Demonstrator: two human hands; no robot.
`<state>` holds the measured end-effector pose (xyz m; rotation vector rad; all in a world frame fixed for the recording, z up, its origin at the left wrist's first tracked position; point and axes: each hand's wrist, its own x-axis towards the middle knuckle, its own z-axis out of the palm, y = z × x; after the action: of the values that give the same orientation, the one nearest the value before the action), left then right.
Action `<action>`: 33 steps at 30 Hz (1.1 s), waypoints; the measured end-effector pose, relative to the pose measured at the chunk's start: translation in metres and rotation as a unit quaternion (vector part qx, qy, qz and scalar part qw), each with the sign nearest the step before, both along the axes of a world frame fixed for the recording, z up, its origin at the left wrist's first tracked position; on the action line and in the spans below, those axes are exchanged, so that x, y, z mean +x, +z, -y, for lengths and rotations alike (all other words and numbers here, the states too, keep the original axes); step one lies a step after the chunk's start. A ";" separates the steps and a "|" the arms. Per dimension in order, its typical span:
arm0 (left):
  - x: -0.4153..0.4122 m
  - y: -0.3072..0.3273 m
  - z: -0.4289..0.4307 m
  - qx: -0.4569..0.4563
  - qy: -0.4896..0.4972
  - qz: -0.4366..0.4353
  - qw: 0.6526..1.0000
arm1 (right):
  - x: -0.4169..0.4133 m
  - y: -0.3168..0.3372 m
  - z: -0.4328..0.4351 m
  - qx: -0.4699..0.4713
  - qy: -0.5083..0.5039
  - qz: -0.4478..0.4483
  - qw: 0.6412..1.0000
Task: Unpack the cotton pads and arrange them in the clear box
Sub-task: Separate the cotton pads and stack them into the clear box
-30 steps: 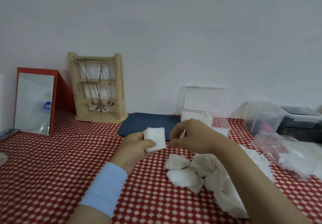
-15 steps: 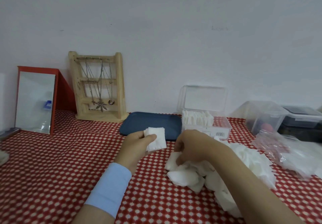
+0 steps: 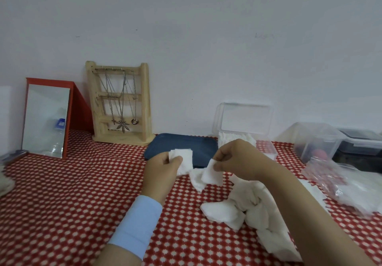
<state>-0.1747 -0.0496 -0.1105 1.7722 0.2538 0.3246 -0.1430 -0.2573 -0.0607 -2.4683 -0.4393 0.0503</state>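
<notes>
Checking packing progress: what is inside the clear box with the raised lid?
Cotton pads stand upright at the left of the clear box. The right hand covers part of its front, so how many are in cannot be seen.

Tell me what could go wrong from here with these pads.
1. The right hand pinches a pad by its top edge only; it hangs limp and may fold or drop when laid on the stack.
2. The left hand grips the stack at one side, so it may skew.
3. The pile is crumpled; creased pads may not stand neatly in the box.
</notes>
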 end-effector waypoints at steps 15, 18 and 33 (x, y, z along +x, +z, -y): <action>-0.002 0.006 0.010 -0.219 -0.141 -0.076 0.962 | -0.010 0.009 -0.016 0.115 0.042 0.027 0.992; 0.000 0.003 0.007 -0.193 -0.154 -0.075 0.966 | -0.010 0.008 -0.018 0.144 0.041 0.028 0.988; -0.006 0.008 0.007 -0.183 -0.191 -0.096 0.960 | -0.013 0.011 -0.019 0.127 0.063 0.071 0.987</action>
<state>-0.1808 -0.0567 -0.1022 1.4450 0.0941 -0.1662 -0.1561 -0.2385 -0.0502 -2.1988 -0.6242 -0.1237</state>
